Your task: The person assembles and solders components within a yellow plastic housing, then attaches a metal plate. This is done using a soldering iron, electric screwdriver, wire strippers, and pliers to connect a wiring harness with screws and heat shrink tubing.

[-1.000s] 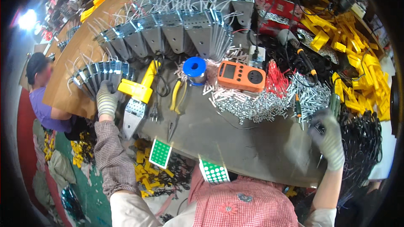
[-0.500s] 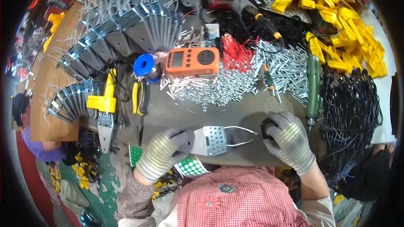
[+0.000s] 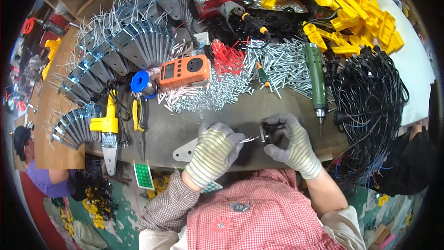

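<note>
My left hand [image 3: 212,153], in a striped work glove, is closed over a flat metal plate. The plate's rounded grey end [image 3: 186,151], with holes in it, sticks out on the left; its perforated part is hidden under the glove. White wires [image 3: 249,139] come out from the fingertips toward the right. My right hand [image 3: 293,146], gloved likewise, curls around a dark ring-shaped piece [image 3: 276,135] with a shiny edge facing the wires. A small gap separates the piece from the wire ends.
Beyond my hands lie a heap of metal pins [image 3: 203,95], an orange meter [image 3: 184,71] and a green power screwdriver [image 3: 316,78]. Yellow-handled pliers [image 3: 138,115] and a blue wire spool [image 3: 142,83] are left. Black cables [image 3: 370,97] pile up on the right. A person [image 3: 46,171] sits far left.
My left hand has moved right over the plate and closed on the wires. My right hand has shifted slightly left and turned its dark piece edge-on toward them. The whole view has shifted.
</note>
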The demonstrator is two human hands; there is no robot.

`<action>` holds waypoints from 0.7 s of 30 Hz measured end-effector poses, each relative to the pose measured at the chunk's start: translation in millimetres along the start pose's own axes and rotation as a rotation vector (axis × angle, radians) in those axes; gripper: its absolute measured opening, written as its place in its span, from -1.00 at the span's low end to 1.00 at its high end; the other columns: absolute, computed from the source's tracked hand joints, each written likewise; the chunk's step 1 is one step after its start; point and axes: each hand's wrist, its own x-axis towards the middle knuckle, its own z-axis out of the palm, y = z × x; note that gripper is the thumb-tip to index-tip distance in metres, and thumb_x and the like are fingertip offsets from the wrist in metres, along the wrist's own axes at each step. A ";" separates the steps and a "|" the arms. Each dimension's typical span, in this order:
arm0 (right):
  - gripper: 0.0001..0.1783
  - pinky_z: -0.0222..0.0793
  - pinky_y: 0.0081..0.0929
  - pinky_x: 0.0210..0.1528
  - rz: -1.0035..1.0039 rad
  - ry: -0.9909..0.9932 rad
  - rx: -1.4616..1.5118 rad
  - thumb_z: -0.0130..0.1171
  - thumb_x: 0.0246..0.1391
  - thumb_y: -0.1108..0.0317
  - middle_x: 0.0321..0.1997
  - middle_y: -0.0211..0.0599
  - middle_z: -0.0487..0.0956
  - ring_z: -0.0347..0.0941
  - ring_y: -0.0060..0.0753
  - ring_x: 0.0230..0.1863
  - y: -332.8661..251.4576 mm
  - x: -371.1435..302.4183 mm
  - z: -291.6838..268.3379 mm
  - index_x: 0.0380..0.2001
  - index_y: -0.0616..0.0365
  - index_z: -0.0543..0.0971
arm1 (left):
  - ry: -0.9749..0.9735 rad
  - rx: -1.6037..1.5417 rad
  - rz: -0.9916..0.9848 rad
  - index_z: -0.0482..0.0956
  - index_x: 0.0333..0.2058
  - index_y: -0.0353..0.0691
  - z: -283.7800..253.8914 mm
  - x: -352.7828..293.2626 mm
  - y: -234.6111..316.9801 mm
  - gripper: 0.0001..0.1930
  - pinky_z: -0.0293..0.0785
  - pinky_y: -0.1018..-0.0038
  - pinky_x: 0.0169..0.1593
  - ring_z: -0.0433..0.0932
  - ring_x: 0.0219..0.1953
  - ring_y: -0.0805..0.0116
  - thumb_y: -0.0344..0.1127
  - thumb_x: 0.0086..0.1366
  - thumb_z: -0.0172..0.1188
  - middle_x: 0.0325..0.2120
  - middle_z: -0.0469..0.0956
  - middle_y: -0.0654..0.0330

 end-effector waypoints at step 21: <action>-0.76 0.57 -0.24 0.05 -0.150 -0.213 -0.687 0.35 0.22 0.27 -0.11 -0.14 0.68 0.66 -0.12 -0.05 -26.2 -6.4 26.8 -0.10 0.12 0.69 | -0.102 -0.182 -0.034 0.39 0.38 -0.22 -6.1 -9.5 -8.8 0.01 0.43 0.03 0.19 0.52 0.09 -0.08 -0.11 -0.09 0.60 0.07 0.53 -0.02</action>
